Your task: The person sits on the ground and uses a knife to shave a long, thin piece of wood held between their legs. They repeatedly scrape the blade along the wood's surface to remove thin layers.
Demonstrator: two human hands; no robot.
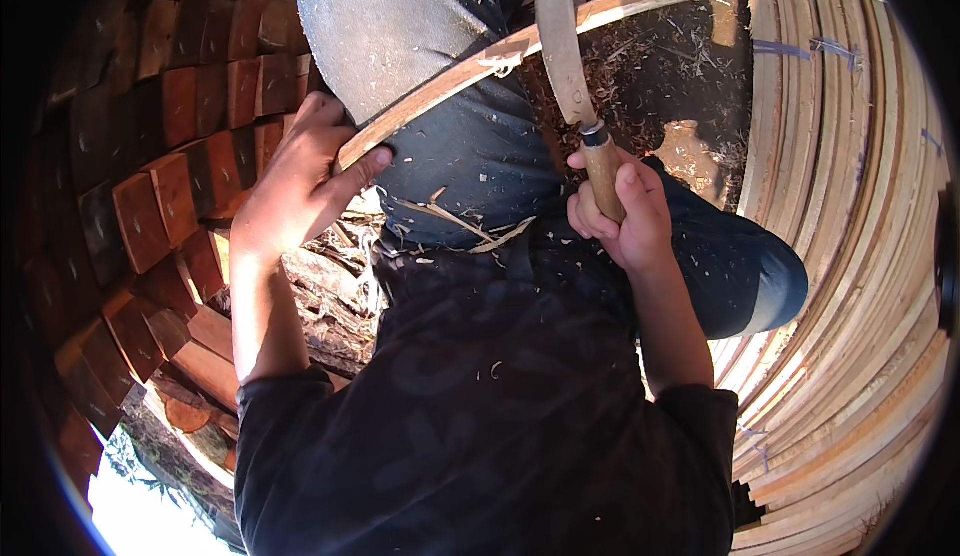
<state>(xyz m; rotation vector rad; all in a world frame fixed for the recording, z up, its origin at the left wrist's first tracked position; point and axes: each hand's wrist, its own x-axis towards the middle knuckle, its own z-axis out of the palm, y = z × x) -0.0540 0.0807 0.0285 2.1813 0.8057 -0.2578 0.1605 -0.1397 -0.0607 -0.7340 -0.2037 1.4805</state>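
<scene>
A long pale wooden strip (440, 88) slants up across my raised left knee and on to the far right. My left hand (300, 181) is closed around its near end, thumb on top. A small curl of shaving clings to the strip near mid-thigh. My right hand (627, 206) grips the wooden handle of a knife (566, 66) with a broad, slightly curved blade. The blade points away from me and crosses in front of the strip; whether its edge touches the wood I cannot tell.
Reddish-brown wooden blocks (174, 209) are stacked in a wall at my left. Long pale strips (800, 156), bundled with bluish ties (835, 51), lie along my right. Shavings (465, 226) litter my lap and the dark ground (690, 46) between my legs.
</scene>
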